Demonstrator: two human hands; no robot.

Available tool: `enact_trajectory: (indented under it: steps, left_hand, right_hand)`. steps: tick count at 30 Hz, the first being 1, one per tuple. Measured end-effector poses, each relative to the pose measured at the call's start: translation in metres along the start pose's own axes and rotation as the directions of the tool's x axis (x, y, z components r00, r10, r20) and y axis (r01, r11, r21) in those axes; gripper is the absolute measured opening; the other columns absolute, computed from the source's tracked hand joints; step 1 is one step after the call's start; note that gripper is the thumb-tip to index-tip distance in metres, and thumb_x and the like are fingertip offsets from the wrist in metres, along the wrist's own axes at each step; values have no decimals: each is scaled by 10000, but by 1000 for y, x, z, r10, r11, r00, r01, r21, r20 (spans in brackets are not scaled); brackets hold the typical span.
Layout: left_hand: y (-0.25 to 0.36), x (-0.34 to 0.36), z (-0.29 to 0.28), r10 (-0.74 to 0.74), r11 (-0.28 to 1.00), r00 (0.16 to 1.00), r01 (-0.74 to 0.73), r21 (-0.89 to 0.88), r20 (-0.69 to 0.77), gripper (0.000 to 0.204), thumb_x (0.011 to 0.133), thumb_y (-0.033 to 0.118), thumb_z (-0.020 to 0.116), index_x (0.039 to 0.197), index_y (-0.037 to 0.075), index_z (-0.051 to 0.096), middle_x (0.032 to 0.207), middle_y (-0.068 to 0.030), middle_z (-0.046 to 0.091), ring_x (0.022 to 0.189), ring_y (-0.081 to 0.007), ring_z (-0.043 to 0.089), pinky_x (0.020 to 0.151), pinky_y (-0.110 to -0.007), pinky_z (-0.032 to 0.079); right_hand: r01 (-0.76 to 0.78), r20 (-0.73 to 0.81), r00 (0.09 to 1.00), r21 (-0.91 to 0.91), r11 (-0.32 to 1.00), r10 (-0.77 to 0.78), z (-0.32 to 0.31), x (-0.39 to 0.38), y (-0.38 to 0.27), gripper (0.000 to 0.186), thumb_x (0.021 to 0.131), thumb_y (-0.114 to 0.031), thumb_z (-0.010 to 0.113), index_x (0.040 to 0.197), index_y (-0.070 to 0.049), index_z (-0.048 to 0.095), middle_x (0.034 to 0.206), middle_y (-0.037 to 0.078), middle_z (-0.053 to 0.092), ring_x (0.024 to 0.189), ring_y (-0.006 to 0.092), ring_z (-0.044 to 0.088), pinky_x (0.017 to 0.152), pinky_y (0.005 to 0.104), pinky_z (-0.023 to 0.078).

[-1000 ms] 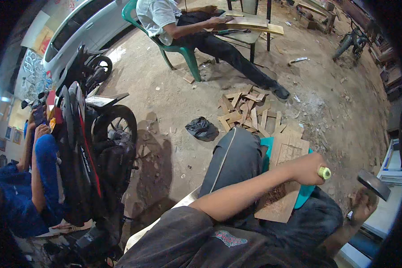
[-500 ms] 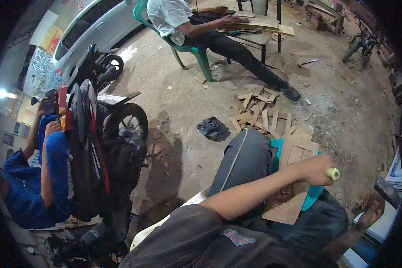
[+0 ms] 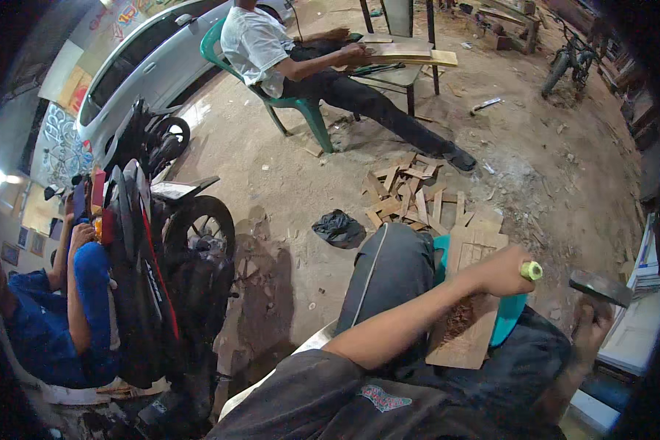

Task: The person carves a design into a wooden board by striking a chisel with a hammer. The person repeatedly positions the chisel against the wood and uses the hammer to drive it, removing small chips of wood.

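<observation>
My left hand point(image 3: 502, 271) is closed around a chisel point(image 3: 532, 270); its yellow-green handle end sticks out of the fist, and the blade is hidden. Beneath that hand a brown wooden board point(image 3: 458, 353) with carved relief lies across my lap. A teal panel point(image 3: 507, 323) shows under the board along both sides. To the right of the chisel, my right hand point(image 3: 592, 323) grips a hammer point(image 3: 600, 287), its dark blocky head raised beside the chisel and apart from it. Most of the hammer's handle is hidden by the fingers.
Wood offcuts point(image 3: 411, 194) lie piled beyond my knees, near a black plastic bag point(image 3: 339, 229). Someone in a white shirt point(image 3: 251, 44) sits on a green chair point(image 3: 315, 117) ahead. Motorcycles point(image 3: 198, 227) and a person in blue point(image 3: 37, 315) are at left.
My right hand has brought the hammer up and leftward, closer to the chisel. The left hand keeps its grip on the chisel over the board. The whole view has shifted slightly.
</observation>
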State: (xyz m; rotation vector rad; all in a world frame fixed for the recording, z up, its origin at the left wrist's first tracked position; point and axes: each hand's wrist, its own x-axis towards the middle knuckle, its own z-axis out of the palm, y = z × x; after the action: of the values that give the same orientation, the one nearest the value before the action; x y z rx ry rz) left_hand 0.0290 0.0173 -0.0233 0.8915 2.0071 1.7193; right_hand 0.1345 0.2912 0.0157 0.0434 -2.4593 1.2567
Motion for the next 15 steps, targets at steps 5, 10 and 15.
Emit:
enact_trajectory:
  steps: [5, 10, 15]
  left_hand:
    - [-6, 1, 2, 38, 999, 999, -39, -26, -6, 180, 692, 138, 689, 709, 1, 574, 627, -137, 585, 586, -209, 550, 589, -391, 441]
    - [-13, 3, 2, 92, 994, 996, -92, -58, -10, 190, 685, 132, 672, 715, -30, 578, 614, -165, 581, 565, -226, 542, 572, -395, 449]
    - [-10, 1, 4, 10, 998, 999, -12, -69, -30, 152, 724, 116, 671, 727, 7, 565, 632, -93, 580, 597, -168, 525, 583, -363, 432]
  right_hand:
    - [133, 151, 987, -593, 794, -52, 16, 15, -47, 256, 853, -235, 704, 986, -17, 691, 923, 173, 668, 869, 297, 613, 823, 397, 461]
    - [74, -37, 996, -63, 995, -77, -18, -8, 18, 276, 858, -187, 692, 1035, 24, 675, 928, 151, 679, 771, 310, 625, 743, 417, 488]
    - [249, 437, 898, -399, 882, -56, 23, 22, -61, 229, 836, -168, 667, 1004, -13, 689, 789, 184, 680, 707, 336, 652, 656, 400, 484]
